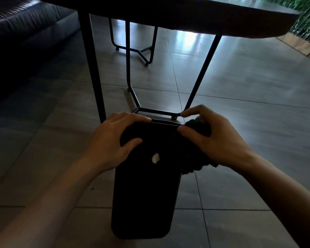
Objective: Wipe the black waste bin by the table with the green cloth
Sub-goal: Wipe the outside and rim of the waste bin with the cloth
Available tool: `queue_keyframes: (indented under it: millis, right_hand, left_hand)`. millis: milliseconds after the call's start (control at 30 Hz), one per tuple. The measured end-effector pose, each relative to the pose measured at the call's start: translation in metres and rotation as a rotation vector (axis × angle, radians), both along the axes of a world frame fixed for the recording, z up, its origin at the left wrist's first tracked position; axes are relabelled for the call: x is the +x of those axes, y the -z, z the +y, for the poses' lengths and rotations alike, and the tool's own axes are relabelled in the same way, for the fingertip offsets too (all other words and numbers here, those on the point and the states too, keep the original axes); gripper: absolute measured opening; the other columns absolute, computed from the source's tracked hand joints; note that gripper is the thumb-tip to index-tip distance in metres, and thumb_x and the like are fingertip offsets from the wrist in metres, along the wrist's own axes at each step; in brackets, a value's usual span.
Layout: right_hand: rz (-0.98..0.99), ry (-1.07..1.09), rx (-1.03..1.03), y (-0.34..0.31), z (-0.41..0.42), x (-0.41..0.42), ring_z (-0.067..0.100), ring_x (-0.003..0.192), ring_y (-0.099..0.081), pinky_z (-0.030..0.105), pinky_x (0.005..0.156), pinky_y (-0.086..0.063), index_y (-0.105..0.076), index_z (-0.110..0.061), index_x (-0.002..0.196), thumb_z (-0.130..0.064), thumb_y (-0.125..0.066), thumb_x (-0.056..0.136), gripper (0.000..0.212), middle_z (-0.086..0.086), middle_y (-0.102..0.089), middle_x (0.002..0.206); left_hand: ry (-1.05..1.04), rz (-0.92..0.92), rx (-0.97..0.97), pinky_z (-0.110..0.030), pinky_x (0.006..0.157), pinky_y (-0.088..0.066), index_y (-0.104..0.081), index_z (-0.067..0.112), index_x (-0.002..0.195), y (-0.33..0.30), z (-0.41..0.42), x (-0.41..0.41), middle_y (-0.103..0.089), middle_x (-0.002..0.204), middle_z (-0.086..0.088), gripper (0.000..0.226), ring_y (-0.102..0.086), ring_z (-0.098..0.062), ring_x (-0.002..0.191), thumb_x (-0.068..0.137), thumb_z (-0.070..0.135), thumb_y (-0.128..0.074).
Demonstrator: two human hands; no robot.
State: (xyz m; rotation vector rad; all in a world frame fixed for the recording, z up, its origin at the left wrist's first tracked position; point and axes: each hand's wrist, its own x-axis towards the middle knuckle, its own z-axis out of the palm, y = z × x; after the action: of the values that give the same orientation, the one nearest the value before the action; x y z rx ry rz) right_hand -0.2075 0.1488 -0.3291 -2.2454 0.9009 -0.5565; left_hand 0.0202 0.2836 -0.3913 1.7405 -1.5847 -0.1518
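Note:
The black waste bin stands on the tiled floor in front of me, tall with rounded corners and a small white mark on its near face. My left hand grips the bin's top left rim, fingers over the edge and thumb on the near face. My right hand is at the top right corner, closed around the cloth, which looks very dark in this dim light and is pressed against the bin's right edge. Part of the cloth hangs below my right wrist.
A dark table stretches above the bin, its thin black metal legs and floor frame just behind it. A second set of legs stands farther back. A dark sofa fills the upper left. Green plants line the upper right.

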Motion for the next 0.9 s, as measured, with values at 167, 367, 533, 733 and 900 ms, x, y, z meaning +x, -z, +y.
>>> queue_keyframes:
  millis: [167, 367, 533, 733, 900]
  right_hand:
    - [-0.404, -0.013, -0.161, 0.019, 0.045, 0.027, 0.007, 0.080, -0.065, 0.023, 0.064, -0.055, -0.055, -0.026, 0.097, -0.042, -0.070, 0.087, 0.024, -0.013, -0.065, 0.088]
    - [0.227, -0.245, -0.765, 0.119, 0.083, 0.024, 0.037, 0.148, -0.028, 0.060, 0.101, -0.044, -0.051, -0.032, 0.138, -0.053, -0.061, 0.087, 0.056, 0.008, -0.044, 0.147]
    - [0.292, -0.588, -0.998, 0.175, 0.105, -0.011, 0.034, 0.145, -0.040, 0.047, 0.092, -0.056, -0.051, -0.034, 0.143, -0.032, -0.048, 0.103, 0.039, 0.003, -0.047, 0.145]
    - [0.043, -0.238, -0.986, 0.124, 0.056, 0.018, 0.037, 0.119, -0.046, 0.048, 0.088, -0.040, -0.056, -0.028, 0.130, -0.029, -0.067, 0.092, 0.040, 0.009, -0.044, 0.135]
    - [-0.018, -0.047, -0.922, 0.107, 0.044, 0.044, 0.036, 0.118, -0.045, 0.047, 0.089, -0.042, -0.061, -0.020, 0.129, -0.033, -0.071, 0.093, 0.040, 0.009, -0.044, 0.131]
  left_hand:
    - [0.003, 0.009, -0.002, -0.037, 0.084, -0.050, -0.056, 0.046, 0.128, 0.004, -0.006, -0.001, -0.061, 0.119, 0.019, 0.049, -0.055, -0.015, 0.114, 0.084, 0.031, -0.072]
    - [-0.035, 0.026, 0.001, -0.043, 0.095, -0.050, -0.063, 0.040, 0.125, 0.002, -0.006, 0.003, -0.065, 0.120, 0.016, 0.049, -0.057, -0.015, 0.116, 0.083, 0.020, -0.075]
    - [-0.031, 0.096, 0.040, -0.043, 0.098, -0.050, -0.062, 0.044, 0.124, 0.002, -0.001, 0.007, -0.065, 0.120, 0.017, 0.053, -0.056, -0.012, 0.116, 0.080, 0.021, -0.080]
    - [-0.044, 0.106, 0.054, -0.046, 0.098, -0.050, -0.061, 0.047, 0.120, 0.000, -0.001, 0.012, -0.067, 0.119, 0.014, 0.054, -0.059, -0.015, 0.116, 0.079, 0.020, -0.081]
    - [-0.060, 0.118, 0.054, -0.047, 0.099, -0.051, -0.061, 0.048, 0.117, -0.002, -0.001, 0.013, -0.068, 0.117, 0.014, 0.054, -0.061, -0.016, 0.116, 0.078, 0.016, -0.081]
